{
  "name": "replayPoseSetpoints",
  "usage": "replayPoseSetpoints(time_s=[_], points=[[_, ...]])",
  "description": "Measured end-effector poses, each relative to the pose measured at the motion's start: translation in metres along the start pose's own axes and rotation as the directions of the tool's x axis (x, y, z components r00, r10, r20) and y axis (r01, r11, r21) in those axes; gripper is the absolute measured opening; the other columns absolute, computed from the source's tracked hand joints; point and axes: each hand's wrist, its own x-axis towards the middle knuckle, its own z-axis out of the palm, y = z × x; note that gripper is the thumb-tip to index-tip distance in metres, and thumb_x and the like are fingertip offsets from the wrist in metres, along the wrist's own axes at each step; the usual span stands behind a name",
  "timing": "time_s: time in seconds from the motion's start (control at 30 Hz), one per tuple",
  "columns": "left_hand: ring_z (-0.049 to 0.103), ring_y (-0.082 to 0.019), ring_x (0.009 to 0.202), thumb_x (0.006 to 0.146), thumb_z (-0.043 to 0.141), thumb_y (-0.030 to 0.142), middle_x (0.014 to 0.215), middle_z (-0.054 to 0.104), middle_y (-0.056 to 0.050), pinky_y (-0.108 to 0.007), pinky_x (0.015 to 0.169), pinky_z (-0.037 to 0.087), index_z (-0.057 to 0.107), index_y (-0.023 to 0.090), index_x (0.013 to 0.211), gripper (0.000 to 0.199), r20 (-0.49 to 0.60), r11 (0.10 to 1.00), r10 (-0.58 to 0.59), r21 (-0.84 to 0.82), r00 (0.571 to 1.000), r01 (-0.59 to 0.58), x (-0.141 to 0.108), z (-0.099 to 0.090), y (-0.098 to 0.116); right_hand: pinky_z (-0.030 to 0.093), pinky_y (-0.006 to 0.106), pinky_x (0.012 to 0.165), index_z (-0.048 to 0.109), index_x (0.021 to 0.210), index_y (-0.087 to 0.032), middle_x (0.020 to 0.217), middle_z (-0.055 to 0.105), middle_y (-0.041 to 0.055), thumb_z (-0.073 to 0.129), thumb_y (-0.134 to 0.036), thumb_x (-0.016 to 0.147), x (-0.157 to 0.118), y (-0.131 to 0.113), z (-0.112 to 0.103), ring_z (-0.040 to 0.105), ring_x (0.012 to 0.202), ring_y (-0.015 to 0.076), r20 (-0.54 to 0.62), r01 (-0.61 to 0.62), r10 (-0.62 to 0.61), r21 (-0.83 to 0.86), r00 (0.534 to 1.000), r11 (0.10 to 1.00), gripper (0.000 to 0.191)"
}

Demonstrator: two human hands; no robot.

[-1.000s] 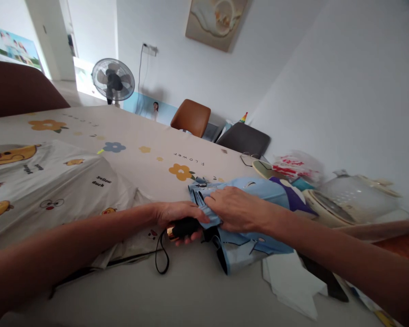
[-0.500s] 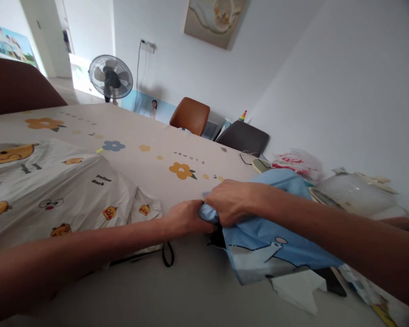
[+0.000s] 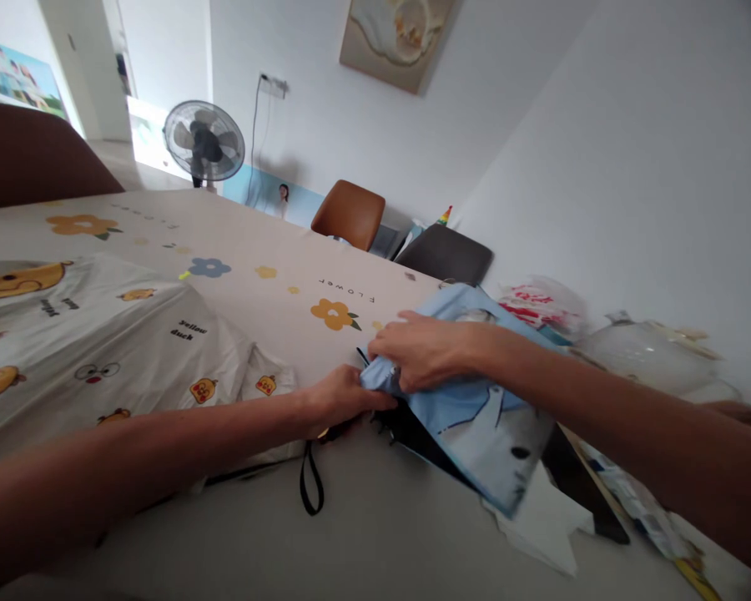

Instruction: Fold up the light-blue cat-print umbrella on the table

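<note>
A blue umbrella with a cartoon print on its canopy and a black underside is held between my hands, its fabric partly folded. My left hand is closed around the bunched end of it. Curled over the blue fabric just beside it is my right hand, gripping a fold. Below my left hand hangs a black strap loop. To the left, white fabric with yellow duck prints lies spread on the table, partly behind my left forearm.
The table wears a flower-print cloth. At the right are white paper, a dark flat object, a red-and-white plastic bag and a clear container. Beyond stand chairs and a fan.
The blue canopy has shifted and folded over, showing more of its black underside. My right hand has moved slightly up and its grip on the fabric has changed. My left hand stays in place.
</note>
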Motion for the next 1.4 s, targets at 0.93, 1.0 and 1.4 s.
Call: replayPoseSetpoints(time_s=[0.93,1.0,1.4], points=[[0.037,-0.003,0.037,0.07,0.062,0.045,0.05,0.038,0.008,-0.016,0.034,0.029,0.044,0.014,0.065,0.036,0.376,0.563,-0.049,-0.755,0.926,0.336,0.017,-0.018,-0.01,0.046,0.037,0.066,0.051,0.094,-0.018,0.083,0.061,0.0083,0.046,-0.05,0.079,-0.038,0.028,0.032,0.059,0.074,0.0226,-0.66,-0.283,0.718,0.661,0.222,0.695,0.036],[0.037,-0.003,0.037,0.07,0.062,0.044,0.05,0.039,0.008,-0.015,0.034,0.028,0.043,0.015,0.065,0.035,0.337,0.565,-0.058,-0.765,0.94,0.309,0.017,-0.017,-0.009,0.047,0.039,0.07,0.048,0.103,-0.017,0.095,0.059,0.0105,0.051,-0.046,0.077,-0.038,0.015,0.034,0.058,0.084,0.0241,-0.815,-0.283,0.548,0.489,0.19,0.825,0.039],[0.038,-0.004,0.038,0.073,0.061,0.04,0.051,0.041,0.006,-0.016,0.035,0.03,0.043,0.015,0.064,0.032,0.295,0.616,-0.06,-0.74,0.954,0.268,0.016,-0.015,-0.009,0.027,0.042,0.097,0.064,0.074,-0.018,0.097,0.065,0.0057,0.048,-0.02,0.082,-0.013,-0.002,0.012,0.055,0.094,0.0199,-0.854,-0.272,0.066,-0.089,0.516,0.958,0.018]])
